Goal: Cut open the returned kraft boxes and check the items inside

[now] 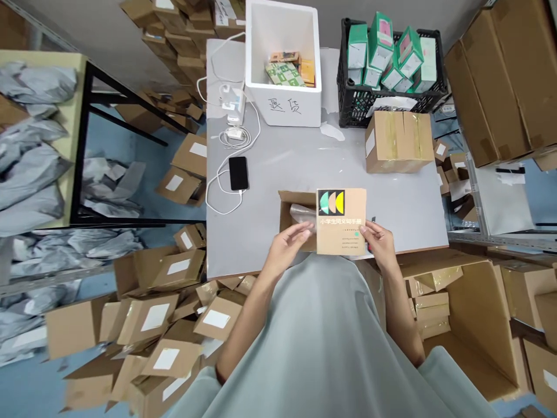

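A tan book (pixel 342 232) with green, pink and yellow half-circles on a black square is held up near the table's front edge. My right hand (pixel 379 241) pinches its right edge. My left hand (pixel 290 247) is just left of the book, fingers stretched toward it and slightly apart from its edge. Beneath the left hand and partly behind the book stands an open cardboard box (pixel 285 209). Clear plastic wrap (pixel 302 213) shows inside it. Something dark and red by my right hand is mostly covered.
On the grey table (pixel 296 154) stand a white foam box (pixel 282 107) with small packages, a black crate (pixel 348 104) of green boxes and a taped carton (pixel 398 142). A phone (pixel 238 173) lies on its white cable. Cartons crowd the floor; a large open carton (pixel 474 325) stands right.
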A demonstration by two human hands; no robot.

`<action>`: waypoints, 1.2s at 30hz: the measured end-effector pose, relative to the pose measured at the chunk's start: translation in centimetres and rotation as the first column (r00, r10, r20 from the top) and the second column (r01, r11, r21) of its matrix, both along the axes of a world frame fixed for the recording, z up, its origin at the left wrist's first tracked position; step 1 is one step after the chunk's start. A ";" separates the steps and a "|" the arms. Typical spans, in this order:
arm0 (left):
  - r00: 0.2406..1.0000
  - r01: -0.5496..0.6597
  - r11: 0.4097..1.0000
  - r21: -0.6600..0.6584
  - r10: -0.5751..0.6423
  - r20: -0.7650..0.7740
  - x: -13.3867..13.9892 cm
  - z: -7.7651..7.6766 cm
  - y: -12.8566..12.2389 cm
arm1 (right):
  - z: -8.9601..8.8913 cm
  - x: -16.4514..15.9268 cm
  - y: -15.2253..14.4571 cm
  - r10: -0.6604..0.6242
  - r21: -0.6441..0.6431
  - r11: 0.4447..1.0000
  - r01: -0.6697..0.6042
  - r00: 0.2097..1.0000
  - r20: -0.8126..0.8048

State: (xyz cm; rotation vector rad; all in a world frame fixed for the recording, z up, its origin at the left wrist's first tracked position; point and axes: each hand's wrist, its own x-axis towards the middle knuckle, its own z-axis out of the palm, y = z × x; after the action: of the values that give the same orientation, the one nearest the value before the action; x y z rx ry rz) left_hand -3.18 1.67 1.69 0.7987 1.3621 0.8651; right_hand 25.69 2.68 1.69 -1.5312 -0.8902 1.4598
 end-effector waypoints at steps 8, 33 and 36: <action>0.866 -0.192 0.970 0.151 0.240 -0.440 -2.7 -3.5 -0.1 | -6.1 9.9 1.8 -0.194 -0.010 0.980 0.197 0.970 0.144; 0.537 -0.191 0.978 0.084 0.176 -0.825 -6.2 -7.2 -2.5 | -8.3 -1.9 2.6 0.231 -0.041 0.964 -0.264 0.748 0.622; 0.539 -0.228 0.966 0.125 0.232 -0.810 -8.0 -6.8 -3.9 | -6.7 -4.9 3.7 0.264 -0.025 0.943 -0.331 0.702 0.662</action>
State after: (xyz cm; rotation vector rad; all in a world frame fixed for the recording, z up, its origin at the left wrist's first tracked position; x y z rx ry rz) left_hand -11.20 -2.26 -5.08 1.1127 2.3534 0.6980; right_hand 20.80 6.39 -5.05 -1.9316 -1.6740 1.0408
